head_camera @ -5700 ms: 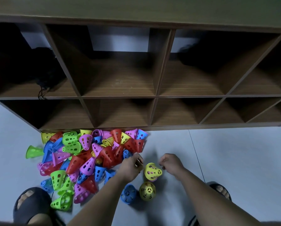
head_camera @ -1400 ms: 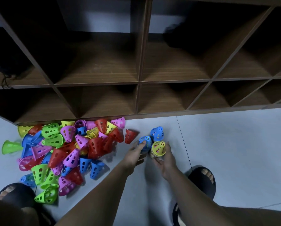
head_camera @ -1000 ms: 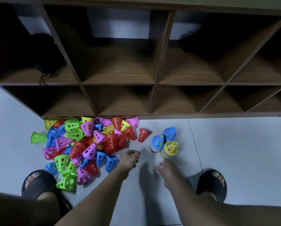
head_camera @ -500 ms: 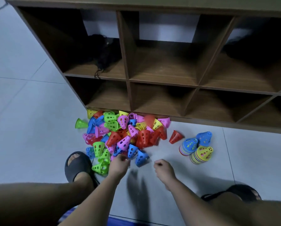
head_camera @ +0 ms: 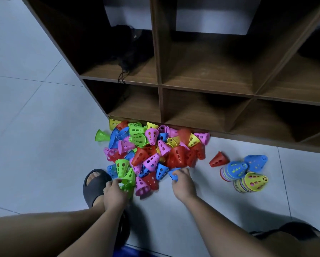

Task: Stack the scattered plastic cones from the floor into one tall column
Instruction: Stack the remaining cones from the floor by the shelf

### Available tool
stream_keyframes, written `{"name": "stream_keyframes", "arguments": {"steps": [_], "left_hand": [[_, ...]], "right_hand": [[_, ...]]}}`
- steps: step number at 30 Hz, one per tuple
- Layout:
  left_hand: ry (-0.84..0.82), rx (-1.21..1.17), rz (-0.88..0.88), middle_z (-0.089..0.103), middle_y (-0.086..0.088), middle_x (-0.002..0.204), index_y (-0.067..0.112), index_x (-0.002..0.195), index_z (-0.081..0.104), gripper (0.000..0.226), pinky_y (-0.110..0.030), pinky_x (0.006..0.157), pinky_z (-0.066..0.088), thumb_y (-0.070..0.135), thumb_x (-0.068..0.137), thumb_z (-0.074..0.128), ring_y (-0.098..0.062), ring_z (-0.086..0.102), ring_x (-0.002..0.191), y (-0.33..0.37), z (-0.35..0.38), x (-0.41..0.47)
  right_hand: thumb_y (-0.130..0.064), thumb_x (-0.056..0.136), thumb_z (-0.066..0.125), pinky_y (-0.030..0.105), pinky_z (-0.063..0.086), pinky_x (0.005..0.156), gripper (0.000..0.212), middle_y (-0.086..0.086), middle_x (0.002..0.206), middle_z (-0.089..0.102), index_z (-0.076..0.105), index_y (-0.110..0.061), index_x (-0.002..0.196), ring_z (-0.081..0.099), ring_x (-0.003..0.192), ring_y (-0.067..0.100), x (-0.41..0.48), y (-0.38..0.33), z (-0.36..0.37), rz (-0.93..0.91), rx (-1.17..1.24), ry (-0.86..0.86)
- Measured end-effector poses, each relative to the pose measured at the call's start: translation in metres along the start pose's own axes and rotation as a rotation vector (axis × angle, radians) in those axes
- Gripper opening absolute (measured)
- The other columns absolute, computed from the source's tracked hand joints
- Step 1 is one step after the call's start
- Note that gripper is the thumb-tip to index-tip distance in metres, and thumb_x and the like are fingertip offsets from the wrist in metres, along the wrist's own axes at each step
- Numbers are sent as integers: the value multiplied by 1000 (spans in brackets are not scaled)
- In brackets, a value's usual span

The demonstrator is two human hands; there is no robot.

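Observation:
A heap of perforated plastic cones point(head_camera: 155, 151) in red, blue, green, pink and yellow lies on the floor against the shelf base. My left hand point(head_camera: 114, 194) grips a green cone point(head_camera: 127, 188) at the heap's near left edge. At the heap's near right edge, my right hand point(head_camera: 182, 183) holds a blue cone point(head_camera: 173, 174). To the right stand two short stacks, one topped by a blue cone point(head_camera: 233, 170), one by a yellow cone point(head_camera: 253, 182). A lone blue cone point(head_camera: 256, 162) sits behind them and a red cone point(head_camera: 218, 160) lies on its side.
A dark wooden cubby shelf point(head_camera: 202, 86) fills the back; something dark with cords point(head_camera: 129, 58) sits in its upper left cubby. My left foot in a black slide sandal point(head_camera: 94, 186) stands beside the heap. Pale floor tiles point(head_camera: 35, 136) stretch to the left.
The view has swung left and down toward the heap. Both hands have reached forward from bare floor into the heap's near edge; the left now grips a green cone, the right a blue one.

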State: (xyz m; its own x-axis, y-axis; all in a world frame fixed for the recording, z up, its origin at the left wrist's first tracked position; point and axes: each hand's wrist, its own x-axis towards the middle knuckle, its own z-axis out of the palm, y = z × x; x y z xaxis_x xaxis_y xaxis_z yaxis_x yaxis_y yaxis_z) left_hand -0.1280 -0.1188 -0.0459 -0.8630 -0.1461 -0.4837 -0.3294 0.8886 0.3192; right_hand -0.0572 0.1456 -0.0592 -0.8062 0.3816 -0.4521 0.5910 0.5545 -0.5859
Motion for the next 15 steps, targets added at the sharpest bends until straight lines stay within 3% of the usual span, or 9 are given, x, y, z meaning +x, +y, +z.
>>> {"name": "stream_keyframes", "arguments": {"steps": [3, 6, 9, 13, 15], "left_hand": [[-93, 51, 42, 58, -9, 136, 22, 140, 61, 55, -39, 101, 53, 18, 85, 66, -30, 61, 122, -5, 2, 11], [-158, 109, 59, 68, -7, 126, 23, 136, 64, 58, -36, 95, 55, 30, 79, 69, -29, 65, 111, -7, 9, 17], [-186, 143, 65, 67, -9, 127, 22, 138, 63, 60, -33, 95, 54, 34, 80, 72, -32, 63, 113, -3, 14, 12], [-252, 163, 60, 61, -9, 121, 21, 134, 63, 58, -30, 91, 51, 44, 83, 77, -30, 67, 108, -1, 27, 0], [-274, 152, 52, 55, -6, 118, 21, 134, 62, 60, -29, 88, 51, 43, 81, 79, -28, 67, 102, 0, 34, -6]], "right_hand": [[0, 85, 58, 36, 55, 95, 41, -15, 138, 40, 69, -26, 115, 63, 112, 22, 4, 9, 10, -63, -27, 40], [0, 86, 58, 36, 55, 94, 45, -18, 152, 31, 66, -29, 120, 60, 117, 21, 5, 15, 11, -107, -116, 56], [-3, 90, 57, 36, 57, 90, 45, -17, 163, 24, 64, -29, 126, 58, 123, 21, 8, 15, 5, -110, -190, 36], [-1, 90, 54, 34, 56, 87, 55, -25, 157, 27, 62, -35, 132, 62, 115, 20, 11, 20, 6, -142, -245, -48], [1, 87, 54, 35, 56, 87, 54, -17, 149, 39, 62, -31, 130, 61, 113, 21, 11, 20, 6, -144, -263, -53]]}}
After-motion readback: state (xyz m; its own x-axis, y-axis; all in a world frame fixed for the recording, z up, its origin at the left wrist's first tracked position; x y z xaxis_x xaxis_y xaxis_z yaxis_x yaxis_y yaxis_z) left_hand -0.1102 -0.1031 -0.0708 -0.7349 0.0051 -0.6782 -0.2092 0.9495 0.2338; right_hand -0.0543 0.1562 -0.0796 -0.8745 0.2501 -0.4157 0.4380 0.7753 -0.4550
